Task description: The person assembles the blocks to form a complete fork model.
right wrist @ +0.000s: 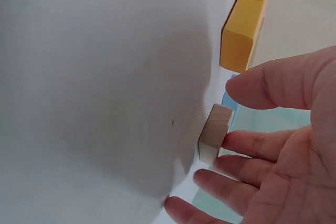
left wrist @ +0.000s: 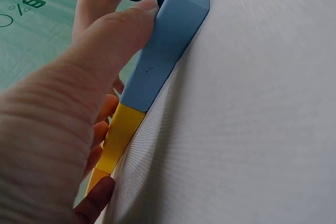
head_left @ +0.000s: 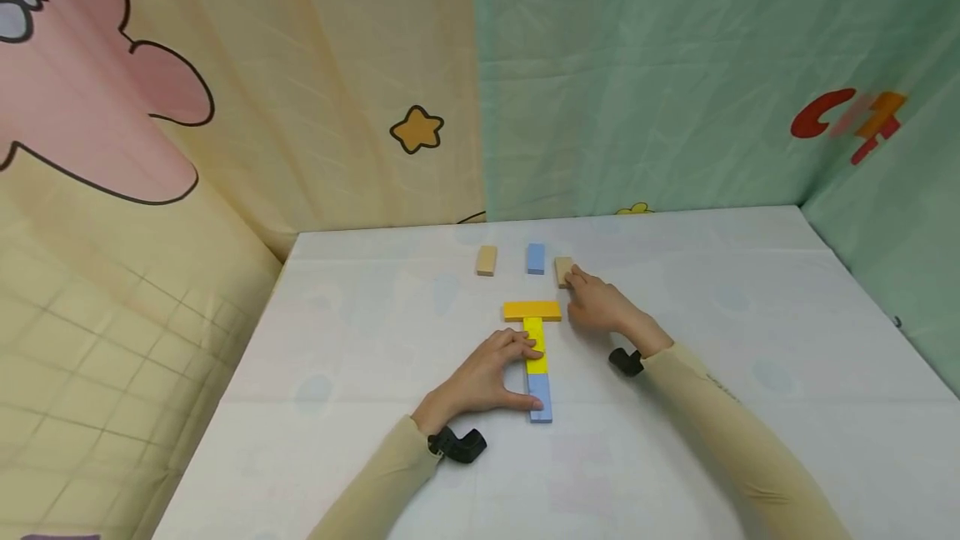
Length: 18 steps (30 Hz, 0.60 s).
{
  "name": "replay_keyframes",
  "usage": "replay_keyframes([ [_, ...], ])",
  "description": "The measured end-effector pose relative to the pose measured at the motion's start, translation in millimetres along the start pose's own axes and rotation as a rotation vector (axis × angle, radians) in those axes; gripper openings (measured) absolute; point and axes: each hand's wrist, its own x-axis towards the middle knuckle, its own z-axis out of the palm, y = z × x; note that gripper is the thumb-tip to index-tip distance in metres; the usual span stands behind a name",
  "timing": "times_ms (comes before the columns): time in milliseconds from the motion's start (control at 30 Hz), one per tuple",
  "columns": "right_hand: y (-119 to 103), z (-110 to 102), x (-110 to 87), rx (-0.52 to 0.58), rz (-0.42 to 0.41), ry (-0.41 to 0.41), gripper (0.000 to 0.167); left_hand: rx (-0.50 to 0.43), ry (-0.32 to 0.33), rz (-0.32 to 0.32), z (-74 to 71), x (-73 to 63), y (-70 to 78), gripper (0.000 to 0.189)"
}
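On the table, an orange block point(head_left: 532, 311) lies crosswise above a yellow block point(head_left: 535, 363), and a blue block point(head_left: 539, 390) continues the line below, forming a T shape. My left hand point(head_left: 483, 377) rests over the stem from its left side. Its thumb lies on the blue block, while its spread fingers touch the yellow one. Behind the T and to its right, my right hand point(head_left: 597, 307) touches a small wooden block point(right wrist: 216, 129) with its fingertips. In the right wrist view the thumb point(right wrist: 262, 85) stands apart from that block.
Near the table's back edge lie another blue block point(head_left: 536, 259) and a second wooden block point(head_left: 487, 261). Printed curtains point(head_left: 637, 82) hang behind the white table point(head_left: 360, 340). A black wrist camera point(head_left: 459, 445) sits on my left wrist.
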Motion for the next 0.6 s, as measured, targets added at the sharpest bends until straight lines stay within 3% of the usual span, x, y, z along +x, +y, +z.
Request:
replay_keyframes([
  [400,-5.2,1.7,-7.0,-0.085,-0.027,0.024,0.052,0.001,-0.007,-0.014,-1.3,-0.1,0.2,0.068],
  [600,-1.7,-5.5,0.6,-0.119,-0.024,0.094,0.031,-0.01,-0.005,-0.013,0.8,1.1,0.0,0.067],
])
